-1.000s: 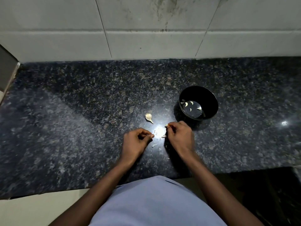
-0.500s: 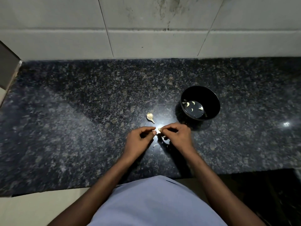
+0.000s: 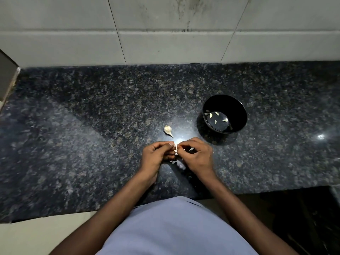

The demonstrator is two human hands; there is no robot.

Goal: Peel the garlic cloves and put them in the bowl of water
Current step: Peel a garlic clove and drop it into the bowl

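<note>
My left hand (image 3: 157, 154) and my right hand (image 3: 196, 155) meet just above the dark granite counter, fingertips together. Between them both pinch a small pale garlic clove (image 3: 176, 148), mostly hidden by the fingers. A remnant of the garlic bulb with its stem (image 3: 168, 130) lies on the counter just beyond my left hand. A black bowl (image 3: 237, 109) stands to the right of it, beyond my right hand, with water and several peeled cloves (image 3: 211, 115) inside.
Bits of garlic skin (image 3: 173, 161) lie on the counter under my hands. The granite counter (image 3: 82, 135) runs to a tiled wall (image 3: 165, 34) behind. Its front edge is near my body, and a dark drop lies at the lower right.
A second ago my hands were apart, the right one holding a bit of skin. They have come together on the clove and stay joined now.
</note>
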